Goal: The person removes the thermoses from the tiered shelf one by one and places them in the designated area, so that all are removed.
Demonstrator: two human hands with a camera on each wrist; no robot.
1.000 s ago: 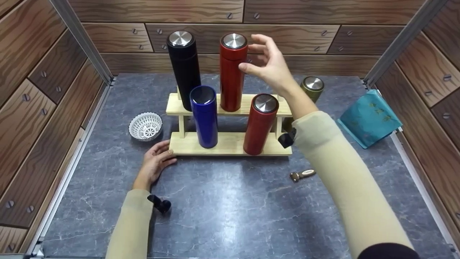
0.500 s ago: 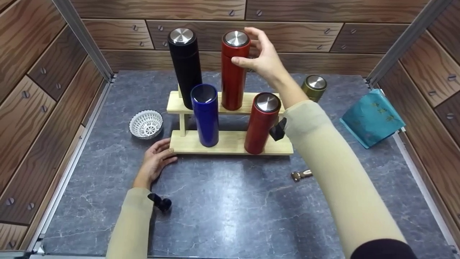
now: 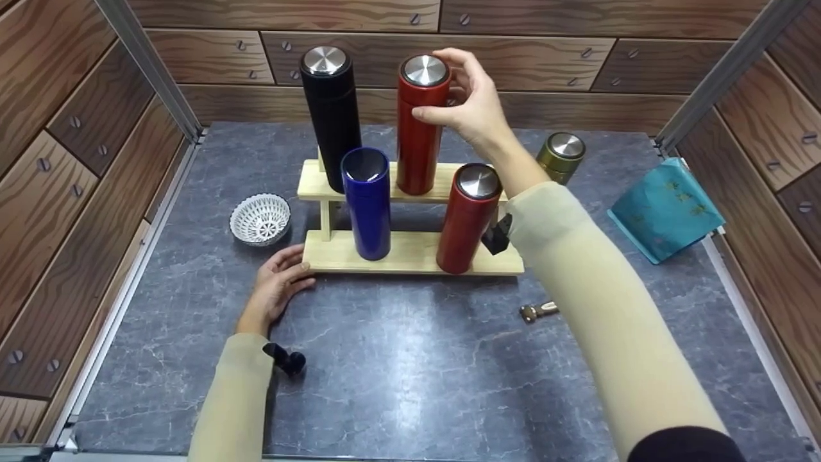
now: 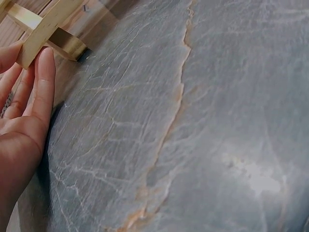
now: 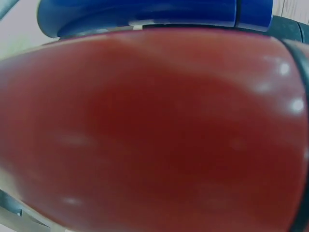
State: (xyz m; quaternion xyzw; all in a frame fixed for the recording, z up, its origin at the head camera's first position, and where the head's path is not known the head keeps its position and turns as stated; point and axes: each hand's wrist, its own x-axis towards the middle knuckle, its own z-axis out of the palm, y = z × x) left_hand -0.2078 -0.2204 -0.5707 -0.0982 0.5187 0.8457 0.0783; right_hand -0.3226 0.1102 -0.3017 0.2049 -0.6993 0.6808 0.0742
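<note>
A two-tier wooden stand [image 3: 410, 247] bears several vacuum flasks. On its upper shelf, my right hand [image 3: 478, 109] grips a tall red flask [image 3: 418, 151] near the top, thumb in front and fingers behind, partly hidden. Left of that stands a tall black flask [image 3: 333, 135]. The lower shelf carries a blue flask [image 3: 371, 221] and a shorter red flask [image 3: 465, 231], which fills the right wrist view. My left hand [image 3: 279, 282] pinches the left end of the lower board; in the left wrist view, thumb and fingers hold the board's corner [image 4: 36, 46].
A white openwork bowl [image 3: 260, 220] sits left of the stand. Behind my right forearm is an olive-green flask [image 3: 559, 157]. A teal pouch [image 3: 667, 208] lies farther right. A small brown-and-cream handled item [image 3: 537, 312] is partly covered by my right sleeve.
My right hand has moved left onto the tall red flask, its thumb and fingers closing round the upper part. My left hand has stayed at the stand's corner.
</note>
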